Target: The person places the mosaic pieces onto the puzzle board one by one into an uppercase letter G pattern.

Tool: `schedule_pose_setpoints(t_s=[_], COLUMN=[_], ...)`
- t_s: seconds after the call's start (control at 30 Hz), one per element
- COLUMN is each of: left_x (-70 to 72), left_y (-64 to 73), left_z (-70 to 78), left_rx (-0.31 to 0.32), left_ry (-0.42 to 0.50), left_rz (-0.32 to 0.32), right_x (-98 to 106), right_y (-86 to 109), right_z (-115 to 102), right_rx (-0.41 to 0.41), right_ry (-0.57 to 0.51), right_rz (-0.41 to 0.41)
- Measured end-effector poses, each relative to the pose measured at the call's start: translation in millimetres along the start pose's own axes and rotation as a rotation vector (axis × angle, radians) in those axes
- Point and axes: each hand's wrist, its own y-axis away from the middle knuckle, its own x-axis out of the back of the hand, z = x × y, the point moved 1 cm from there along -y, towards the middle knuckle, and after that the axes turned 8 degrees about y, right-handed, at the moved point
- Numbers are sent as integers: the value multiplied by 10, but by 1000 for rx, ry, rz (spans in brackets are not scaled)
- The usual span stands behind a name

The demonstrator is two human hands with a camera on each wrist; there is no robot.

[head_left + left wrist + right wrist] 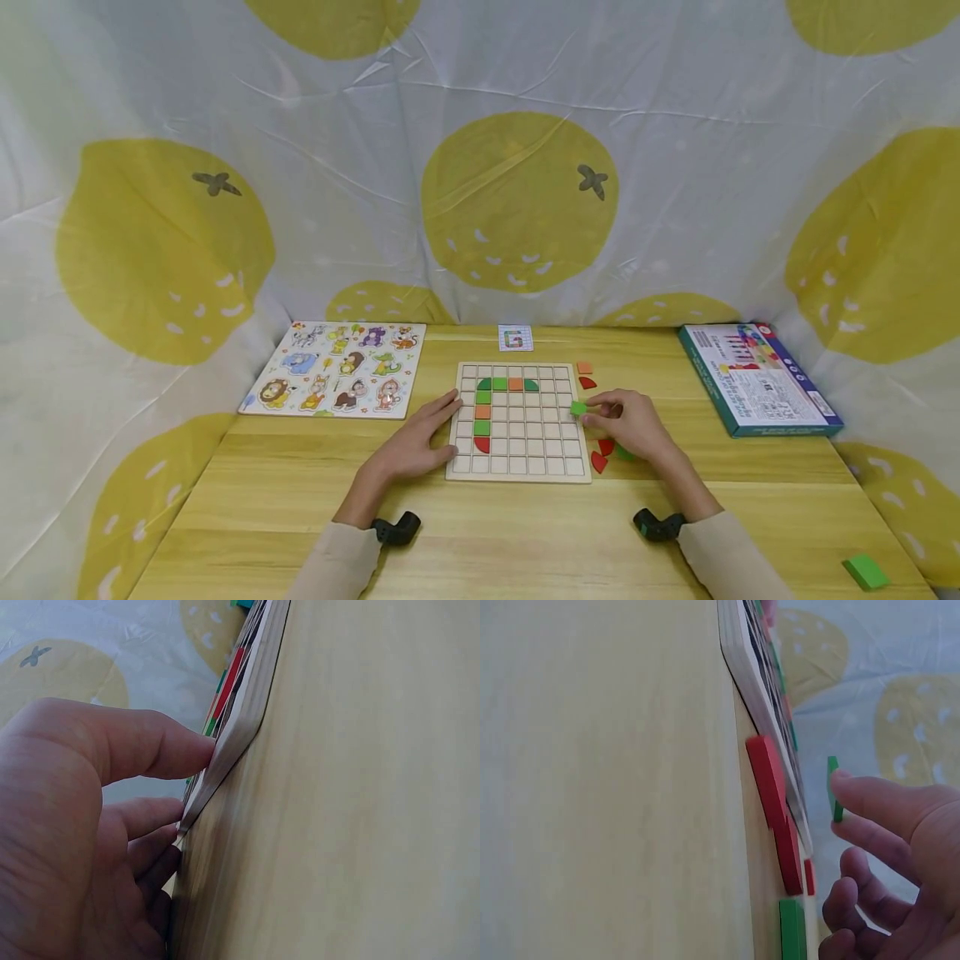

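A wooden grid board (525, 446) lies in the middle of the table, with green, orange and red pieces set in a row near its top and a column down its left side. My left hand (411, 446) rests at the board's left edge, its thumb and fingertips touching the rim with the fingers fairly straight. Over the board's right edge, my right hand (630, 422) pinches a green square tile (835, 789) between thumb and index finger, held above the surface. Red quarter-round pieces (598, 462) and a partly hidden green piece (624, 452) lie below that hand.
An orange square (585, 367) and a red quarter-round (587, 382) lie right of the board. Behind it is a small pattern card (515, 337). An animal puzzle (337, 367) lies left, a flat box (759, 379) right. A green block (867, 572) sits at the near right.
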Motion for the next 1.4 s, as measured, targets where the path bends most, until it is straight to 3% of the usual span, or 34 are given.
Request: schedule_pose_setpoints(t_s=[0.53, 0.73, 1.4], left_x=[2, 4, 9], left_y=[9, 11, -6], left_z=[0, 3, -7], left_rx=[-7, -3, -2], left_ry=[6, 7, -5], left_rz=[3, -2, -12], right_x=[-217, -327, -673], right_y=[-1, 0, -15], right_z=[-336, -443, -754], right_rx=[57, 129, 221], right_ry=[-22, -20, -16], right_rz=[-40, -52, -131])
